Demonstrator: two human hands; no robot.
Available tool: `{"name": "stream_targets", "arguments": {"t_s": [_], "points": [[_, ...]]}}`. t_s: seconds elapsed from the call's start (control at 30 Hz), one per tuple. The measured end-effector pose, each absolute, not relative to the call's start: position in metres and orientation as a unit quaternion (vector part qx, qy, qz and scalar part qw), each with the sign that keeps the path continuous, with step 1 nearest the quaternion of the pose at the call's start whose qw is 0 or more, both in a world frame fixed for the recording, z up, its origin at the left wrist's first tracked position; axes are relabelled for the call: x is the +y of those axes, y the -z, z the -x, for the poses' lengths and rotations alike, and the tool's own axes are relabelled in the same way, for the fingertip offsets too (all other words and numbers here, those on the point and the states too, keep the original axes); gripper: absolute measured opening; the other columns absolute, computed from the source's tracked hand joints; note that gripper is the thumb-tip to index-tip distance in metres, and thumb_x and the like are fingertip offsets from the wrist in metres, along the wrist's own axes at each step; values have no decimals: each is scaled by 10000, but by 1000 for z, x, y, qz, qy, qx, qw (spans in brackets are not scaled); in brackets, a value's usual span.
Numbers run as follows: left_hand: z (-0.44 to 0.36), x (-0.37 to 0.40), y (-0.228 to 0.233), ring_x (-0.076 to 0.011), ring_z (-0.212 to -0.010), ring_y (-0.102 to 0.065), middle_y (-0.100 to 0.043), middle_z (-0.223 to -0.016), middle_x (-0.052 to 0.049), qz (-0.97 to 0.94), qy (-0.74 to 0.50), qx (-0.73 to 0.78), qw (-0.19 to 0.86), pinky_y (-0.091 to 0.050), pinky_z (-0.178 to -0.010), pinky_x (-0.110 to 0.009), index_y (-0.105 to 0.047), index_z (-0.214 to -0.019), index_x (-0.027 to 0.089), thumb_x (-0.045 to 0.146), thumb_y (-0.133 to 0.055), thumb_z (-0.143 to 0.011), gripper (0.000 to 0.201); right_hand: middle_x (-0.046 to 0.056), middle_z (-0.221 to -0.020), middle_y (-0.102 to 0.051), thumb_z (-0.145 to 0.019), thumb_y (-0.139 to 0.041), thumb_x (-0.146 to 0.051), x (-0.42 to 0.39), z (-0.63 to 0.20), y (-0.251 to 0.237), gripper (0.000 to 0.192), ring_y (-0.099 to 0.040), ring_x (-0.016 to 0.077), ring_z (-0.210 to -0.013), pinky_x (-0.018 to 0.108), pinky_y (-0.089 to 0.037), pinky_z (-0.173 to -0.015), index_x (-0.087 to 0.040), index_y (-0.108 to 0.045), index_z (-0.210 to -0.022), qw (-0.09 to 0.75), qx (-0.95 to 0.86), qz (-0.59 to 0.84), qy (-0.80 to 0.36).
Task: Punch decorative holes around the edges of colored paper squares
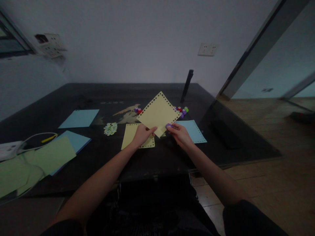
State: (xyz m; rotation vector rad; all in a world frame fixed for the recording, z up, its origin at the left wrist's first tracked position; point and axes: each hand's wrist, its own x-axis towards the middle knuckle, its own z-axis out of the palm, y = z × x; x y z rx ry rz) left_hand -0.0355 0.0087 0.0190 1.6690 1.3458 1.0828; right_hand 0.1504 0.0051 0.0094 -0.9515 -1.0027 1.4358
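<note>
A yellow sheet of paper [159, 113], turned corner-down, is raised above the table with small punched shapes along two of its edges. My left hand [143, 135] pinches it near the lower corner. Between the fingers of my right hand [180, 135] is a small purple paper punch [168, 126], at the sheet's lower right edge; whether it bites the paper I cannot tell. Beneath my left hand lies another yellow sheet [128, 135] with punched borders. A light blue punched sheet [194, 131] rests partly behind my right hand.
Several colourful punches [181, 112] stand behind the raised sheet, others [138, 110] to its left. Paper cut-outs [110, 128] are piled left of centre. Blue paper [80, 118], green sheets [54, 154] and a white power strip [11, 150] with a cable lie left. A black upright object [187, 86] stands behind.
</note>
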Motion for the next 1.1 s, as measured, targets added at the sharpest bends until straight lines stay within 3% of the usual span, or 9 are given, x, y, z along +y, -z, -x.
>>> {"name": "stream_targets", "arguments": {"t_s": [1.1], "points": [[37,9,-15,-171,-526,-615,-659,-536,-76,-660,-394,549,328,-463,-578,-258,-642,-542,117,332,-605,-766,312,7,-737,-656,-561,-800,-320,10,-149,-4,240,-586,149,-717,322,-430,-793,-188,-646,-690,561,-447,381,-583]]}}
